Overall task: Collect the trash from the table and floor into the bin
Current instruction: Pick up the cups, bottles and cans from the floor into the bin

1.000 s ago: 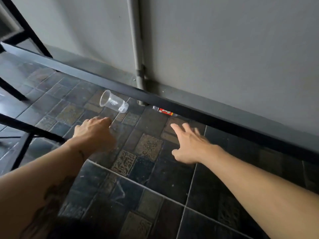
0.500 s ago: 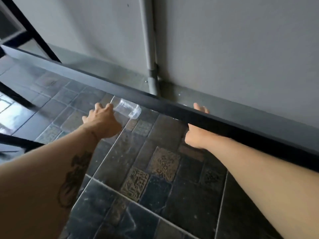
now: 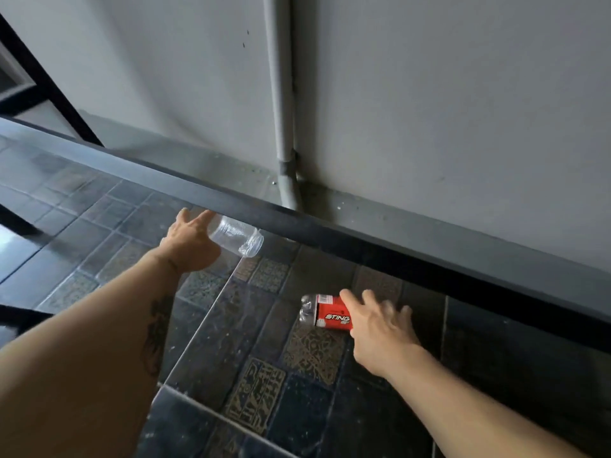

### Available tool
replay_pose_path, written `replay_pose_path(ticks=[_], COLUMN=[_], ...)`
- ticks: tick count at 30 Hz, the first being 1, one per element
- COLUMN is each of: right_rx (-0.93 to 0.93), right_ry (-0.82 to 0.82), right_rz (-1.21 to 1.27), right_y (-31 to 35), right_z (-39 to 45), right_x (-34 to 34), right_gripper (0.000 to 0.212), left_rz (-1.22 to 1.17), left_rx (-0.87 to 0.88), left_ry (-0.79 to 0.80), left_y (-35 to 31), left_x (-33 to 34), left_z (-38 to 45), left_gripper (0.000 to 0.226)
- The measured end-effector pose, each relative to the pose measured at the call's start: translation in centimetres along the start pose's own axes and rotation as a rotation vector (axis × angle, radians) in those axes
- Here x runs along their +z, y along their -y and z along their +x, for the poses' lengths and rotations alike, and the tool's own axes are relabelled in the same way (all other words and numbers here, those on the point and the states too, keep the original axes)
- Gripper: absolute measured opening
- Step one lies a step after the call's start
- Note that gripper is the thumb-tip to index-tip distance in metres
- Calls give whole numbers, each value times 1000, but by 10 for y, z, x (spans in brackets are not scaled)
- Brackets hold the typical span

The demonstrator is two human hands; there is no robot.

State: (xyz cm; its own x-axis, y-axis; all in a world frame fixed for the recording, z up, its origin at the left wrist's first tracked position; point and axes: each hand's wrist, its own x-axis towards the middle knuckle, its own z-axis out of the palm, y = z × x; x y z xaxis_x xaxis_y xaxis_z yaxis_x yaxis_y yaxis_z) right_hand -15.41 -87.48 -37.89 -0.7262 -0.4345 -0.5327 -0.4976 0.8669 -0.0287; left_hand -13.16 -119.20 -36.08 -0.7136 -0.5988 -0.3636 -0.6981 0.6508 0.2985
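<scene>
A: What changed in the last second?

B: A second ago both hands were open and short of the trash. Now the left hand point(image 3: 188, 242) has reached the cup point(image 3: 236, 240) on the far left of the floor point(image 3: 211, 352), right under the dark bar point(image 3: 330, 231). The cup is on its side, mouth toward the palm, and the fingers lie along its rim.

A: Gripping it?

B: Touching for sure. The fingers look fairly straight, so I'd call the hand still open, with the grip not yet closed.

A: And the right hand point(image 3: 380, 325)?

B: Half a second ago it was reaching under the bar, where the bottle point(image 3: 325, 315) lay half hidden. Now the bottle is out on the open tiles, nearer than the bar, with the red label facing up. The fingers are spread over its right end, resting on it rather than wrapped round it.

A: So both pieces are in reach.

B: Yes. I'd judge the next step is to close both hands and lift. The cup is thin and may crush or roll off; the bottle could roll back under the bar.

A: The bin?

B: Not in view.
</scene>
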Motion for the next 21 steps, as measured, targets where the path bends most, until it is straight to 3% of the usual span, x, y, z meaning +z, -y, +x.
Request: replay_pose_path(ticks=[4,12,17,21], right_rx=[-9,0,11,29], right_ry=[-45,25,-17,-56], right_rz=[-55,-66,-28,173], right_y=[8,8,-4,-9], right_z=[-7,-30,-77,-133], right_x=[12,15,10,-7], right_gripper=[93,96,79,66], left_rz=[-29,-137,-226,-275], left_rx=[105,187,110,170], left_ry=[-31,-326,-362,-342], left_y=[5,-9,-27,-36], left_x=[4,39,47,35], left_z=[14,-41,-133,-218], left_gripper=[80,29,32,34])
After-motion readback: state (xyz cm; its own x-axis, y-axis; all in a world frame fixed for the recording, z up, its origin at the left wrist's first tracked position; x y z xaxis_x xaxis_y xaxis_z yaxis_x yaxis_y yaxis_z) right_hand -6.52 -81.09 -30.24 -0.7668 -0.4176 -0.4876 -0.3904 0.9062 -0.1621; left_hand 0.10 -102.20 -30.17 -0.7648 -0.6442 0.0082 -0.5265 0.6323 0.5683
